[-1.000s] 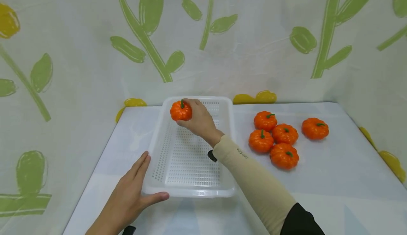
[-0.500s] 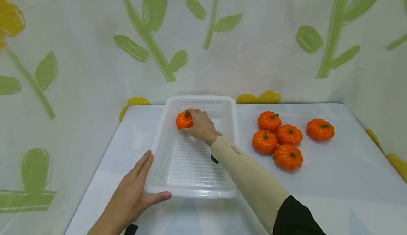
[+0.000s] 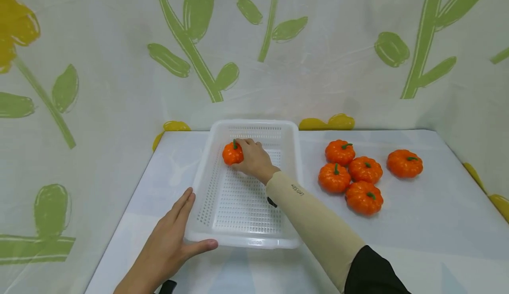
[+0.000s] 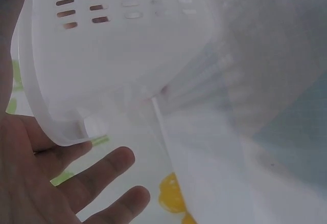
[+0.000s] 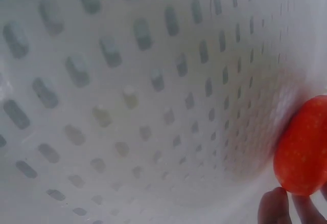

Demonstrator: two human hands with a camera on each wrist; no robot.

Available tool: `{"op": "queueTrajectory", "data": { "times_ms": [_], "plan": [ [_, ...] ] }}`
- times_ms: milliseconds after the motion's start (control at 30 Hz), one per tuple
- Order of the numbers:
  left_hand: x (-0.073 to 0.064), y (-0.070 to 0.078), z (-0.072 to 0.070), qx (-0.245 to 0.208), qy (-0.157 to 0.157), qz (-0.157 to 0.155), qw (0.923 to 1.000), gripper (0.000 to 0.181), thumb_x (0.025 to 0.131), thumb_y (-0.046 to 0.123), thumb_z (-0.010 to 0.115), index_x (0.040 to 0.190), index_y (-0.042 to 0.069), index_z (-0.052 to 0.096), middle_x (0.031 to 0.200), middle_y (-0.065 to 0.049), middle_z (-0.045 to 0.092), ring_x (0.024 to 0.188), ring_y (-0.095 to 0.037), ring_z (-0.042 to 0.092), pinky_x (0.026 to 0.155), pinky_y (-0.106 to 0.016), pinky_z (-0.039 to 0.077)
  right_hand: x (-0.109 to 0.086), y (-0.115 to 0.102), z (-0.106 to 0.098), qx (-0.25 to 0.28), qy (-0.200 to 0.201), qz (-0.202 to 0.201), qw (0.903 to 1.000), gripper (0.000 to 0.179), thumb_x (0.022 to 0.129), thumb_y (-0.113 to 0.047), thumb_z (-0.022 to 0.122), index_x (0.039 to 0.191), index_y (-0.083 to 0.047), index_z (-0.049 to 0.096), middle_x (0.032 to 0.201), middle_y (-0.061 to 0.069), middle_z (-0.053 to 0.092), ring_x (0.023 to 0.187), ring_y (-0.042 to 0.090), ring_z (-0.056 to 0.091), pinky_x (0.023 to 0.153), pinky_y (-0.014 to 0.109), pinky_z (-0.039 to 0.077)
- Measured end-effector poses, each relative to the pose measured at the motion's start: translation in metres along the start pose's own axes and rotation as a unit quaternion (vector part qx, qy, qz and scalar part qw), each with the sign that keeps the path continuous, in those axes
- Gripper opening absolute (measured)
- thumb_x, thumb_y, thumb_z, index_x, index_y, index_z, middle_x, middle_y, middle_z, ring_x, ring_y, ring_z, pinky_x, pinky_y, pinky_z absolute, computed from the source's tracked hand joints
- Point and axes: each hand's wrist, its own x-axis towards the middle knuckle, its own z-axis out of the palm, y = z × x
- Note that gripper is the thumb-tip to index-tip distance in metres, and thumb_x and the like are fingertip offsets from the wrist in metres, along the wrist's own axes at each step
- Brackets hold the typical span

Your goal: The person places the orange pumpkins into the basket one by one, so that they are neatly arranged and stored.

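Note:
My right hand (image 3: 254,159) reaches into a white perforated plastic basket (image 3: 254,242) and grips a small orange pumpkin (image 3: 232,154) with a green stem, near the basket's far left corner. In the right wrist view the pumpkin (image 5: 306,147) is low against the basket's inside, with fingertips at its edge. My left hand (image 3: 165,241) lies along the basket's near left corner, fingers straight and thumb spread out along the front rim. From the left wrist view, the fingers (image 4: 104,178) extend past the rim of the basket (image 4: 117,55).
Several more orange pumpkins (image 3: 365,170) cluster on the white table (image 3: 421,223) right of the basket. One pumpkin (image 3: 404,163) stands apart, further right. A pale wall covering (image 3: 318,77) with painted green stems and yellow flowers rises behind the table.
My right hand has lowered the pumpkin from above the basket's far left part down into it. The left hand has kept its place at the corner. The whole head view has shifted slightly.

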Motion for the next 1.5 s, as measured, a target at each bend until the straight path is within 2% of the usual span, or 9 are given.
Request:
{"op": "queueTrajectory", "data": {
  "times_ms": [267,433,633,833,1000,1100,1200,1367,1500],
  "plan": [
    [0.000,0.002,0.001,-0.002,0.001,0.001,1.0000,0.124,0.072,0.080,0.067,0.161,0.006,0.023,0.167,-0.006,0.021,0.142,-0.040,0.039,0.108,-0.060,0.041,-0.001,0.000,-0.002,0.010,0.009,0.003,0.9999,0.085,0.083,-0.038,0.083,0.154,-0.022,0.041,0.153,0.008,0.043,0.129,0.031,0.044,0.105,0.047,0.048],
    [0.000,0.001,0.001,-0.006,0.004,0.002,1.0000,0.124,0.072,0.079,0.069,0.160,0.005,0.025,0.167,-0.006,0.022,0.141,-0.039,0.040,0.107,-0.060,0.041,-0.006,-0.008,-0.012,0.044,0.031,0.007,0.9985,0.086,0.082,-0.036,0.084,0.154,-0.016,0.041,0.154,0.012,0.040,0.133,0.035,0.042,0.107,0.045,0.047],
    [0.000,0.001,0.001,-0.007,-0.001,-0.003,1.0000,0.125,0.071,0.080,0.069,0.160,0.004,0.025,0.167,-0.007,0.022,0.141,-0.040,0.040,0.107,-0.060,0.041,-0.020,-0.016,-0.038,0.091,0.033,-0.030,0.9949,0.083,0.085,-0.030,0.080,0.155,-0.018,0.038,0.155,0.012,0.037,0.136,0.035,0.037,0.109,0.043,0.044],
    [0.001,0.001,0.000,-0.010,-0.004,-0.011,0.9999,0.126,0.071,0.080,0.069,0.162,0.007,0.021,0.167,-0.004,0.020,0.142,-0.040,0.038,0.108,-0.060,0.039,-0.041,-0.019,-0.069,0.083,0.046,-0.085,0.9918,0.080,0.088,-0.031,0.078,0.155,-0.016,0.037,0.158,0.010,0.034,0.140,0.034,0.034,0.112,0.045,0.040],
    [0.002,0.003,-0.001,-0.005,-0.012,-0.016,0.9998,0.128,0.070,0.082,0.067,0.162,0.006,0.020,0.167,-0.007,0.019,0.140,-0.042,0.039,0.107,-0.062,0.040,-0.064,-0.013,-0.098,0.067,0.059,-0.122,0.9885,0.080,0.090,-0.033,0.077,0.156,-0.016,0.036,0.162,0.008,0.028,0.145,0.032,0.030,0.113,0.048,0.038],
    [0.002,0.003,-0.001,0.000,-0.011,-0.013,0.9999,0.129,0.070,0.082,0.067,0.161,0.004,0.022,0.167,-0.009,0.021,0.139,-0.042,0.040,0.106,-0.062,0.041,-0.077,-0.001,-0.113,0.055,0.082,-0.125,0.9872,0.079,0.090,-0.033,0.077,0.156,-0.017,0.036,0.163,0.008,0.026,0.146,0.031,0.027,0.114,0.051,0.038],
    [0.003,0.003,-0.002,0.003,-0.006,-0.005,1.0000,0.127,0.070,0.080,0.069,0.160,0.002,0.023,0.166,-0.009,0.022,0.139,-0.042,0.040,0.107,-0.062,0.040,-0.089,0.020,-0.129,0.049,0.116,-0.120,0.9848,0.078,0.091,-0.031,0.077,0.155,-0.015,0.037,0.162,0.009,0.028,0.146,0.031,0.028,0.114,0.052,0.038],
    [0.004,0.002,-0.002,0.003,-0.012,-0.009,0.9999,0.129,0.070,0.081,0.068,0.161,0.004,0.021,0.167,-0.009,0.020,0.140,-0.042,0.039,0.107,-0.062,0.040,-0.110,0.068,-0.150,0.061,0.166,-0.105,0.9785,0.080,0.089,-0.031,0.079,0.155,-0.013,0.038,0.160,0.007,0.033,0.145,0.029,0.031,0.115,0.054,0.034],
    [0.002,0.002,-0.002,-0.003,-0.018,-0.019,0.9997,0.131,0.068,0.081,0.068,0.162,0.005,0.019,0.167,-0.009,0.019,0.140,-0.043,0.038,0.106,-0.063,0.040,-0.133,0.108,-0.160,0.086,0.200,-0.086,0.9722,0.081,0.089,-0.034,0.080,0.156,-0.017,0.038,0.158,0.004,0.037,0.142,0.030,0.035,0.114,0.057,0.034]
  ]
}}
